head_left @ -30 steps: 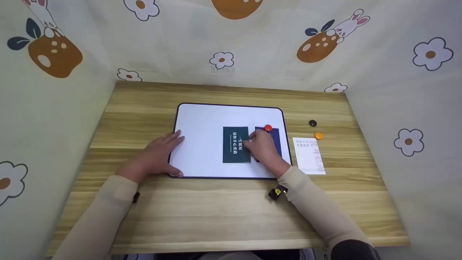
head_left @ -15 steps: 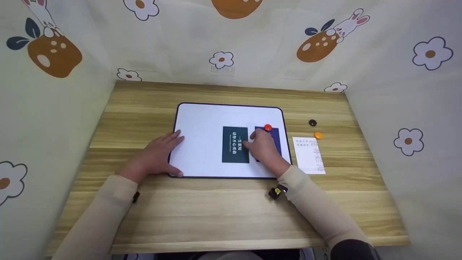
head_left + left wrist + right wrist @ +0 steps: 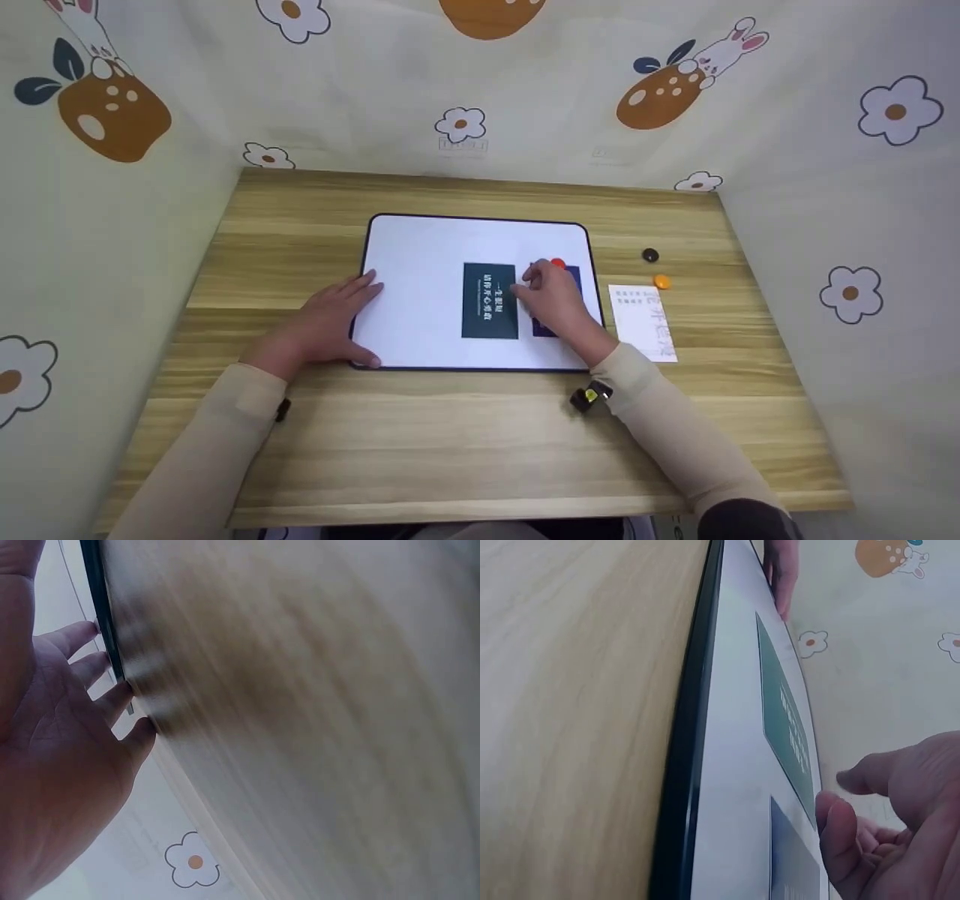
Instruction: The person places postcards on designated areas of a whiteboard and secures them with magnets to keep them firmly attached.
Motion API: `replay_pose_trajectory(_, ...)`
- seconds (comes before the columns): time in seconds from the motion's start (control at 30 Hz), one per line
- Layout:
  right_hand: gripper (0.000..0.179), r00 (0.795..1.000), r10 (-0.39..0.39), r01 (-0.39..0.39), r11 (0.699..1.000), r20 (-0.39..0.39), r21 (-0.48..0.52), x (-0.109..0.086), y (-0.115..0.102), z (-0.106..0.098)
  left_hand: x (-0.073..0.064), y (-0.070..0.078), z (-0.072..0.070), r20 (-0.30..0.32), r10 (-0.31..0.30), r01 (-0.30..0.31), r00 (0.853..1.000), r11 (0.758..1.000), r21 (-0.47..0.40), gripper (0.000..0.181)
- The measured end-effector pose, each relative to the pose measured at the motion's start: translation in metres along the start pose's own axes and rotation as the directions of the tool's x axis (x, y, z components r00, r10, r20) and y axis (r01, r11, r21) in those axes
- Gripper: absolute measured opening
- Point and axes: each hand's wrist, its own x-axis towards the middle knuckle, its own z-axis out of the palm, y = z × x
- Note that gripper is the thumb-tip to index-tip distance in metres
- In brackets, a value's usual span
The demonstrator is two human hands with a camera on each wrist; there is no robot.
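A whiteboard [image 3: 416, 292] with a dark rim lies flat on the table. My left hand [image 3: 322, 319] rests on its left edge, fingers and thumb spread. A dark green card [image 3: 489, 319] with white lettering lies on the board, right of the middle. My right hand [image 3: 559, 304] hovers at the green card's right edge; in the right wrist view its thumb and index finger stand apart, holding nothing, the other fingers loosely curled. Beneath that hand, a dark blue card [image 3: 574, 280] is partly hidden. A round red magnet [image 3: 558, 263] sits at its top edge.
Right of the board, a white card [image 3: 643, 330] with grey lettering lies on the wooden table [image 3: 450, 442]. Round black [image 3: 650, 255] and orange magnets [image 3: 661, 282] lie behind it. Patterned cloth walls enclose the table at the back and both sides.
The green card shifted very slightly left, then stayed put. My right hand has come away from it, moving a little to the right. The left hand has not moved.
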Motion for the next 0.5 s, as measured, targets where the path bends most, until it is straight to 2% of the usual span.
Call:
replay_pose_trajectory(0.23, 0.015, 0.994, -0.068, 0.067, 0.998, -0.086, -0.014, 0.002, 0.018, -0.026, 0.000, 0.001, -0.001, 0.000, -0.010, 0.010, 1.000, 1.000, -0.003, 0.135)
replay_pose_trajectory(0.37, 0.014, 0.985, -0.092, 0.094, 0.996, -0.145, 0.005, 0.004, 0.033, -0.054, -0.001, 0.003, -0.002, 0.001, -0.018, 0.018, 1.000, 1.000, -0.007, 0.135)
replay_pose_trajectory(0.5, 0.013, 0.964, -0.136, 0.135, 0.991, -0.227, -0.022, 0.010, 0.054, -0.085, -0.001, 0.004, -0.002, 0.012, -0.029, 0.029, 1.000, 1.000, -0.009, 0.135)
